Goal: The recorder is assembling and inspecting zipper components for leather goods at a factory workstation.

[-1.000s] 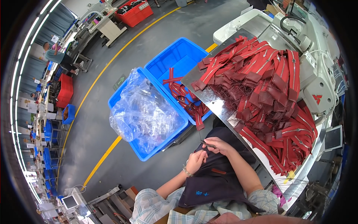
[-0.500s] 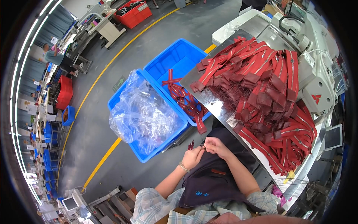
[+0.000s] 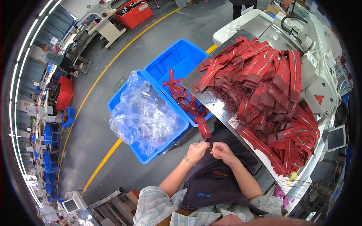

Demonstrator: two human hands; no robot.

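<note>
Both my hands are together above the dark apron on my lap. My left hand [image 3: 197,151] is closed, its thumb and fingers pinched. My right hand [image 3: 223,153] is also pinched, a small gap to its right. Something thin and dark shows between the fingertips, too small to make out. Just beyond the left fingertips lies the end of a red zipper [image 3: 204,130], hanging over the edge of a blue bin [image 3: 166,49]; whether fingers touch it is unclear. A large heap of red zippers [image 3: 260,81] with dark red end tabs covers the metal-topped table [image 3: 220,110] at right.
A second blue bin [image 3: 141,158] stuffed with clear plastic bags [image 3: 147,116] stands left of the first. White machine housing [image 3: 320,94] borders the table's right side. Yellow lines [image 3: 103,164] cross the grey floor. Red crates and a person [image 3: 56,58] are far left; another person's legs [image 3: 237,11] show at the top.
My hands have moved slightly apart. The dark red piece that stuck out left of my left hand no longer shows. The hanging zipper end reaches lower. A person's legs have come into view at the top.
</note>
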